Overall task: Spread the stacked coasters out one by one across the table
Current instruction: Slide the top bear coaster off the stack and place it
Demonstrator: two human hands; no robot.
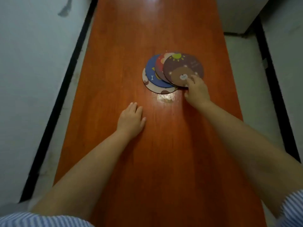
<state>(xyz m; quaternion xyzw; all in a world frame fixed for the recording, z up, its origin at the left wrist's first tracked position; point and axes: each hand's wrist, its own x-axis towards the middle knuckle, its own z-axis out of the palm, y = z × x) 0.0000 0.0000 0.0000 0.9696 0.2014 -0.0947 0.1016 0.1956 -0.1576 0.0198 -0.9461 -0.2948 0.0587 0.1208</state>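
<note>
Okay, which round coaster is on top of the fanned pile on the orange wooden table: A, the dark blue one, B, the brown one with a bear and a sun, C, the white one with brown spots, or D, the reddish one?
B: the brown bear-and-sun coaster overlaps all the others, with the right hand on its near edge.

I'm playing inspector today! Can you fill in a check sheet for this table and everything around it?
Surface: long orange-brown wooden table, glossy, with a pale scuffed patch.
Job's things: four round coasters, overlapping in a fan; brown bear coaster on top, then reddish coaster, blue coaster, white coaster lowest.
Clutter: nothing seen.
Grippers: right hand pinching the bear coaster's near edge; left hand flat on the table, empty.
Cables: nothing seen.
Surroundings: pale floor with black strips.
</note>
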